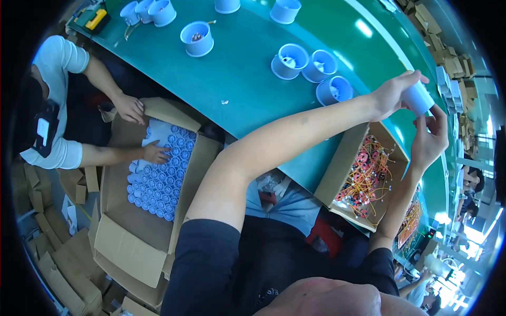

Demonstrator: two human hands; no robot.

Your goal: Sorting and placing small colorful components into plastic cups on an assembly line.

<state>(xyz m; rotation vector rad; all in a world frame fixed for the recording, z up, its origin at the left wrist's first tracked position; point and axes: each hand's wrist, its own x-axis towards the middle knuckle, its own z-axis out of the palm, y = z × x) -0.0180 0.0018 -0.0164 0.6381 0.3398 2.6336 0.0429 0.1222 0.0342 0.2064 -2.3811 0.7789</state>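
Observation:
At the right of the head view, both my hands are raised at a pale blue plastic cup [418,98], which is tilted. My left hand [391,95] grips it from the left side, thumb over its upper end. Bent fingers of my right hand [429,138] close on its lower edge; whether they also pinch something small is hidden. Below my hands stands an open cardboard box [336,176] with a tangle of orange wires and small red and black parts [366,176]. Three similar cups [334,90] stand on the green table [237,87], left of my hands, with small parts inside.
More cups [197,39] stand along the table's far side, near a yellow and black tool [96,20]. At left a co-worker's hands [155,152] are at a big carton [176,205] of blue round parts. More wired parts [410,221] lie at right.

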